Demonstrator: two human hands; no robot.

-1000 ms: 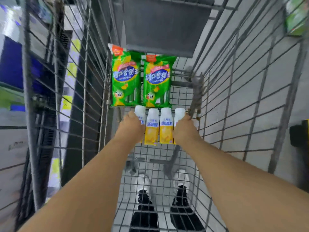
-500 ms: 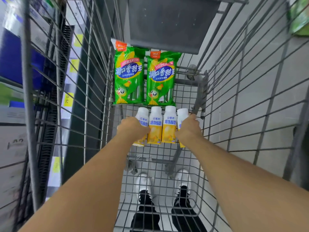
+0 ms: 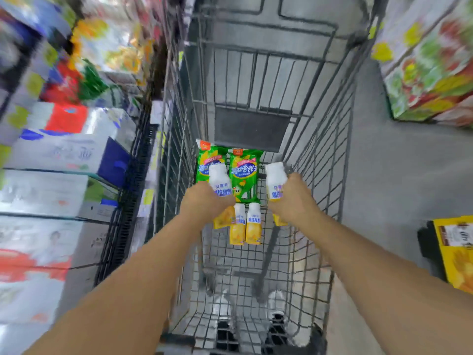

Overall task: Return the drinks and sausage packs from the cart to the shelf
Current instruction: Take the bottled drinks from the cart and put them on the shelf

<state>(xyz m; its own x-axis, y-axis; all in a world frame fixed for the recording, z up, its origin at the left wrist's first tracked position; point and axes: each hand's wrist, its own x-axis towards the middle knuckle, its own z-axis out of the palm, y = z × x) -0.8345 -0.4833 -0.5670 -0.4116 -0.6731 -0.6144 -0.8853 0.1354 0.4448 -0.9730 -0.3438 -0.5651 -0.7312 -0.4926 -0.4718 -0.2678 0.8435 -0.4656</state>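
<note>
My left hand (image 3: 204, 203) is wrapped tight around one drink bottle (image 3: 220, 184), and my right hand (image 3: 294, 198) grips another (image 3: 276, 179), both held upright above the floor of the wire cart (image 3: 320, 155). Each bottle has a white top, blue lettering and a yellow base. Two matching bottles (image 3: 245, 224) lie side by side on the cart floor, between and just below my fists. Beyond them lie two green sausage packs (image 3: 244, 175), side by side, partly hidden behind the left bottle. Blurred shelves (image 3: 58, 155) stand at my left.
</note>
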